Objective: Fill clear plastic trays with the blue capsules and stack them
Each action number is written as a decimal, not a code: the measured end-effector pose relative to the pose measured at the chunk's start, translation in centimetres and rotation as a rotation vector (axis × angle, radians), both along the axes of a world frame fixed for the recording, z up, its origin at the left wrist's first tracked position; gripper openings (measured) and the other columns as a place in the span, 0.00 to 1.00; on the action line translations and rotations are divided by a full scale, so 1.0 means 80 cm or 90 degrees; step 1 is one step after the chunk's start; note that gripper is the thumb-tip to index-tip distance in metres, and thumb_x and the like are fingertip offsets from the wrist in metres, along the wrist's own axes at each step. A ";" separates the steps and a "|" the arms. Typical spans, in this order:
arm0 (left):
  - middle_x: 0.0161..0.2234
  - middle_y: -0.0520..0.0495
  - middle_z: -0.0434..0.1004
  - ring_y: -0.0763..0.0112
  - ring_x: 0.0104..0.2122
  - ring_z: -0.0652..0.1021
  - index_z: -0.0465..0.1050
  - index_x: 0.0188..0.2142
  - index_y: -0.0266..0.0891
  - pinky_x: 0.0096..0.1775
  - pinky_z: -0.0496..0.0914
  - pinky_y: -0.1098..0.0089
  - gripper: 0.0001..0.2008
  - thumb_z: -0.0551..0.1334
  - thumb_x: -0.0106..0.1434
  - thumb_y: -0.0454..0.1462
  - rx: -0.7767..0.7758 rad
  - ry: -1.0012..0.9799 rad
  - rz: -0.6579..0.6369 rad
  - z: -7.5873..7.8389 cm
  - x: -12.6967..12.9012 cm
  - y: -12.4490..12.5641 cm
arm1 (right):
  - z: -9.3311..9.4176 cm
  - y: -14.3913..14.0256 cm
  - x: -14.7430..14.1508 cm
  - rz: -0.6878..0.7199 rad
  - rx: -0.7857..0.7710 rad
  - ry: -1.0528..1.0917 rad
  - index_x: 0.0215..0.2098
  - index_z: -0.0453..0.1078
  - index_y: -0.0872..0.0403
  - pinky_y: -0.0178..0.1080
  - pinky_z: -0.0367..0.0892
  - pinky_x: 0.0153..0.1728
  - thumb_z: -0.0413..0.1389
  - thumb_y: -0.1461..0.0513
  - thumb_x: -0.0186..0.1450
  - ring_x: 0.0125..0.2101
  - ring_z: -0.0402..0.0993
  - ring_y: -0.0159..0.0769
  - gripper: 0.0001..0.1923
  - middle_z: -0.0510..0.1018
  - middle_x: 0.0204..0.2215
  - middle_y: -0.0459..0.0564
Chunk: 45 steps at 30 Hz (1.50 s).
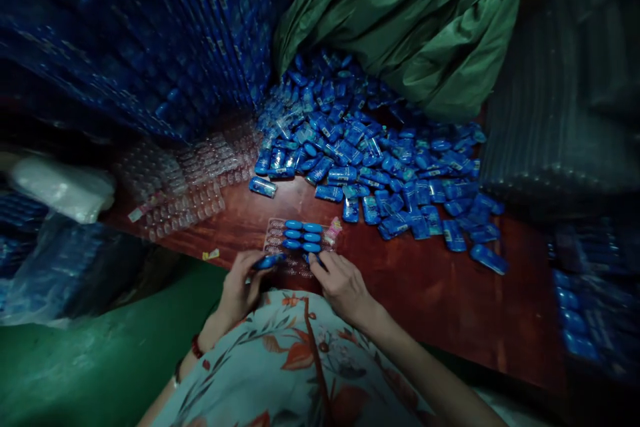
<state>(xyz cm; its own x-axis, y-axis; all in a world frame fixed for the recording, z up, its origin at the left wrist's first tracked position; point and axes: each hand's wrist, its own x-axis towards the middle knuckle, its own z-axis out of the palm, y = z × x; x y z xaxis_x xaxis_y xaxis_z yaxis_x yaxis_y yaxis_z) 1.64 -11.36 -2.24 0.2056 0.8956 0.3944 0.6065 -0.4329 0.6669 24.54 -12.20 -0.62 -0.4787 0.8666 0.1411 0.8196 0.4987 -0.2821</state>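
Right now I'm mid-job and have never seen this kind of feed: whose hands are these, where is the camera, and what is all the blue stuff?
There is no machine here. The single picture comes from a camera worn on a person's head, looking down at their own two bare hands. The left hand pinches one small blue piece. The right hand rests its fingertips on a clear plastic tray whose pockets already hold a few blue pieces. Behind it, on the reddish wooden table, lies a big heap of loose blue pieces. Empty clear trays sit to the left, and a green sack lies at the back.
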 end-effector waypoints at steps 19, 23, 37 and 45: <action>0.43 0.38 0.74 0.67 0.41 0.75 0.63 0.55 0.38 0.40 0.73 0.65 0.18 0.49 0.67 0.29 0.104 0.119 -0.260 -0.024 0.021 0.066 | -0.006 0.041 -0.008 -0.033 0.077 -0.010 0.46 0.70 0.55 0.38 0.63 0.32 0.43 0.70 0.67 0.31 0.67 0.37 0.16 0.71 0.30 0.52; 0.43 0.38 0.73 0.68 0.41 0.74 0.62 0.55 0.37 0.39 0.73 0.67 0.18 0.49 0.66 0.28 0.100 0.110 -0.260 -0.022 0.018 0.072 | -0.006 0.049 0.000 -0.041 0.038 0.043 0.47 0.70 0.54 0.38 0.66 0.35 0.45 0.71 0.66 0.34 0.68 0.36 0.17 0.72 0.34 0.53; 0.40 0.37 0.73 0.66 0.40 0.74 0.60 0.56 0.34 0.37 0.73 0.67 0.18 0.50 0.67 0.29 0.166 0.212 -0.281 -0.020 0.026 0.061 | -0.023 0.046 0.011 -0.056 0.118 0.153 0.45 0.70 0.55 0.39 0.67 0.36 0.46 0.70 0.66 0.37 0.69 0.38 0.15 0.75 0.38 0.55; 0.33 0.44 0.70 0.69 0.33 0.71 0.64 0.49 0.35 0.32 0.70 0.70 0.13 0.48 0.68 0.32 0.102 0.275 -0.287 -0.009 0.047 0.074 | -0.018 0.050 0.006 -0.083 0.119 0.154 0.44 0.72 0.54 0.38 0.63 0.35 0.47 0.69 0.66 0.37 0.67 0.36 0.14 0.74 0.35 0.53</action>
